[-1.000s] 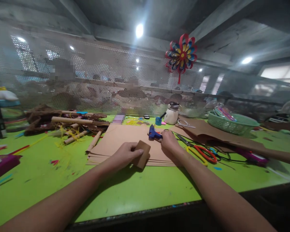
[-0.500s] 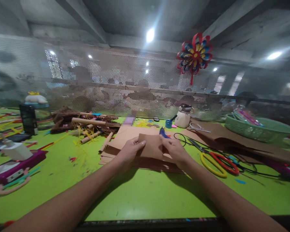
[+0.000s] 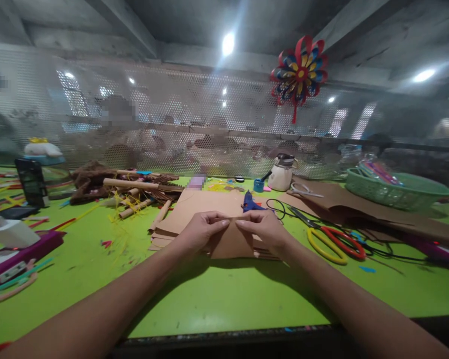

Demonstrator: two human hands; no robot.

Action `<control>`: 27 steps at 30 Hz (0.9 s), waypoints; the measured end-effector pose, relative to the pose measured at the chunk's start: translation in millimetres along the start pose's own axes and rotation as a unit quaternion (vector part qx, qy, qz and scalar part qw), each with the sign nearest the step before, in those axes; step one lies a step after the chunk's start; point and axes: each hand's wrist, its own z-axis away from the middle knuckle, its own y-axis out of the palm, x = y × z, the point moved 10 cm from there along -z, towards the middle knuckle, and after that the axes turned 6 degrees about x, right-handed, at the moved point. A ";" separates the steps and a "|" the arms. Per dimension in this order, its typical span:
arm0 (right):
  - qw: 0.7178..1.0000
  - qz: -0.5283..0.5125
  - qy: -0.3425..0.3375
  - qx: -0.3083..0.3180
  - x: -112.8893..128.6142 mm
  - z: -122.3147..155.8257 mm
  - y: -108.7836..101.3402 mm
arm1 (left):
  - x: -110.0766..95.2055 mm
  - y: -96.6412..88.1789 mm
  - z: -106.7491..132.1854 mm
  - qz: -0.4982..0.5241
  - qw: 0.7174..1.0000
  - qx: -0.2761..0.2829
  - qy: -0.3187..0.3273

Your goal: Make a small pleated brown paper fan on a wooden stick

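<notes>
Between my hands is a small piece of brown kraft paper (image 3: 232,243), held by its top edge. My left hand (image 3: 205,230) pinches that edge on the left, thumb against fingertips. Close beside it, my right hand (image 3: 262,228) pinches the same edge on the right. The piece hangs down toward me, its lower edge near the table. Behind and under it lies a stack of larger brown paper sheets (image 3: 198,203) on the green table (image 3: 194,304). A blue glue gun (image 3: 250,201) rests just beyond my right hand.
Scissors with yellow and red handles (image 3: 335,243) lie at right, near black cables and a green basket (image 3: 400,192). Rolled paper tubes (image 3: 130,184) and yellow strips are at back left. A purple power strip (image 3: 26,259) sits left; a white jug (image 3: 280,173) stands behind.
Both hands have moved closer together along the paper's top edge, and the paper now hangs lower toward me. The view has shifted slightly.
</notes>
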 end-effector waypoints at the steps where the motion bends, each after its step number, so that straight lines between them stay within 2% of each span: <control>1: 1.000 -0.008 -0.004 -0.006 1.1 -0.1 -0.6 | -0.4 1.1 -0.2 -0.005 1.000 0.000 0.002; 6: 0.998 -0.046 -0.004 -0.037 0.7 1.1 -4.9 | -6.7 -0.4 0.3 -0.027 0.999 -0.028 0.017; 11: 0.994 -0.101 -0.015 -0.044 -2.9 0.3 -9.3 | -10.3 -0.5 6.0 -0.024 0.998 -0.053 -0.013; 16: 0.989 -0.144 -0.031 -0.031 -0.7 -1.0 -10.4 | -21.2 5.0 8.9 -0.004 0.999 -0.030 0.018; 22: 0.991 -0.120 -0.049 -0.015 8.3 2.1 -9.3 | -18.3 2.6 5.3 0.034 0.998 -0.001 0.044; 27: 0.996 -0.049 -0.072 -0.008 12.3 3.3 -7.7 | -11.6 4.1 5.2 0.060 0.998 -0.006 0.010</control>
